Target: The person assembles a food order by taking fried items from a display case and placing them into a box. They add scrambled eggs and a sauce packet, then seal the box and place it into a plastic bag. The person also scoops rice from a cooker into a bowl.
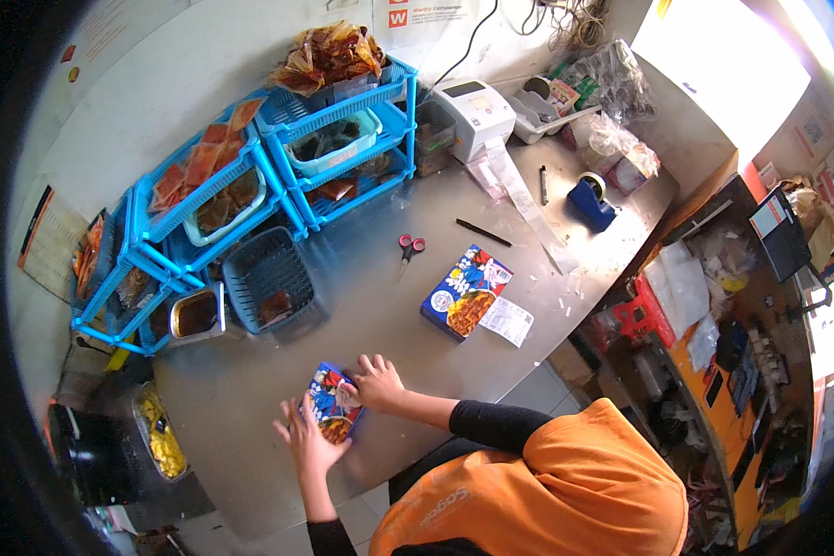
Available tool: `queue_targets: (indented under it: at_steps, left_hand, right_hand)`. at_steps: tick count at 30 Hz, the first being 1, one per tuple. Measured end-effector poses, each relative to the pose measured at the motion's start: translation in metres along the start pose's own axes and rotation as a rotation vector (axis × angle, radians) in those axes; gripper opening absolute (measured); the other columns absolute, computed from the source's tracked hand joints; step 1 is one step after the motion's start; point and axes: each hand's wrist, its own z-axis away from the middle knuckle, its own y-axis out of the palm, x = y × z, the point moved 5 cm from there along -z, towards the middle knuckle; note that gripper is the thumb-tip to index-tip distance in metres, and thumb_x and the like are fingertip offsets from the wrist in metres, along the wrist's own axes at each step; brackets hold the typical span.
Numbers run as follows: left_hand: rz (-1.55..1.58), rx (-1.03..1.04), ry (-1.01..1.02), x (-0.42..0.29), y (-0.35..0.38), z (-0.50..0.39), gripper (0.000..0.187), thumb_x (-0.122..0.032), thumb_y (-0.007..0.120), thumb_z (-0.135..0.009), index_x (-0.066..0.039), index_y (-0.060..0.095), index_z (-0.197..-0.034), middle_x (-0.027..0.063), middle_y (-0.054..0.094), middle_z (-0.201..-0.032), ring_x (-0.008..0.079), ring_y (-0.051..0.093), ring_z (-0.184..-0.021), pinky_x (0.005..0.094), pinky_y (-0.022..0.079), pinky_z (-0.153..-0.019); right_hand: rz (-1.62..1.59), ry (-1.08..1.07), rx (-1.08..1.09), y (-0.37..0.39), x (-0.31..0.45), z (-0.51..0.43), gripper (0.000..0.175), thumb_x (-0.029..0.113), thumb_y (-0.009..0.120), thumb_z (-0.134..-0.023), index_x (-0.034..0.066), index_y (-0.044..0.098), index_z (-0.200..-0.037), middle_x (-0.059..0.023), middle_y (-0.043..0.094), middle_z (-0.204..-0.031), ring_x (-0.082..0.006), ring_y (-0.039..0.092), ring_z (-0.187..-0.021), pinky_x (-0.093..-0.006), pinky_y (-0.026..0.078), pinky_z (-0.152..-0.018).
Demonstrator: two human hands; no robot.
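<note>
A blue printed cardboard food box [331, 403] lies on the steel table before me, between my hands. My left hand [313, 441] is at its left side, fingers spread and thumb against the lower end. From the right, my right hand [375, 384] rests on the box's upper right edge, with its thumb over the printed face. A second printed food box [467, 292] stands farther right, and a printed paper slip [511, 322] lies beside its lower right corner. Red-handled scissors [411, 250] and a black pen [484, 232] lie beyond the hands.
Blue stacked racks [340, 104] with sauce packets line the wall. Near them are a dark plastic basket [271, 278] and a metal container [198, 314]. A label printer [474, 118] trails a paper strip beside a tape dispenser [593, 203]. A tray of yellow packets [160, 431] sits left.
</note>
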Motion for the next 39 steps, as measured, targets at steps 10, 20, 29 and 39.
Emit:
queue_targets:
  at_steps: [10, 20, 29, 39]
  left_hand:
    - [0.159, -0.187, 0.191, -0.090, -0.037, -0.032, 0.111, -0.028, 0.080, -0.048, -0.011, 0.021, -0.141, 0.0229, 0.044, -0.110, 0.0398, 0.044, -0.101, 0.0504, 0.035, -0.089]
    - [0.118, -0.182, 0.313, -0.331, -0.017, -0.120, 0.116, -0.041, 0.081, -0.049, -0.011, 0.020, -0.142, 0.0242, 0.043, -0.109, 0.0392, 0.044, -0.103, 0.0498, 0.034, -0.089]
    - [-0.063, 0.200, 0.303, -0.402, 0.018, -0.205, 0.149, -0.076, 0.072, -0.038, -0.003, -0.004, -0.144, 0.0324, 0.015, -0.143, 0.0414, 0.016, -0.135, 0.0562, 0.017, -0.107]
    - [1.220, 0.173, -0.170, -0.521, 0.125, -0.475, 0.046, -0.031, 0.063, -0.085, 0.001, 0.052, -0.115, 0.0092, 0.061, -0.107, 0.0161, 0.060, -0.096, 0.0303, 0.046, -0.086]
  right_hand:
    - [-0.754, -0.093, -0.109, -0.079, -0.048, 0.045, 0.055, 0.031, 0.049, -0.091, 0.0022, 0.033, -0.135, -0.0247, 0.045, -0.125, -0.0388, 0.042, -0.119, -0.0420, 0.034, -0.101]
    - [-0.748, 0.121, -0.777, -0.291, -0.323, 0.118, 0.037, 0.011, 0.047, -0.091, 0.0021, 0.046, -0.126, -0.0120, 0.057, -0.105, -0.0188, 0.055, -0.098, -0.0312, 0.044, -0.085]
    - [-0.798, 0.347, -0.871, -0.321, -0.488, 0.179, 0.032, 0.014, 0.046, -0.092, 0.0021, 0.051, -0.121, -0.0099, 0.060, -0.098, -0.0167, 0.057, -0.090, -0.0298, 0.046, -0.081]
    - [-0.577, 0.119, -0.642, -0.361, -0.517, 0.142, 0.032, 0.000, 0.056, -0.080, 0.0012, 0.055, -0.112, -0.0138, 0.060, -0.092, -0.0244, 0.060, -0.085, -0.0321, 0.047, -0.077]
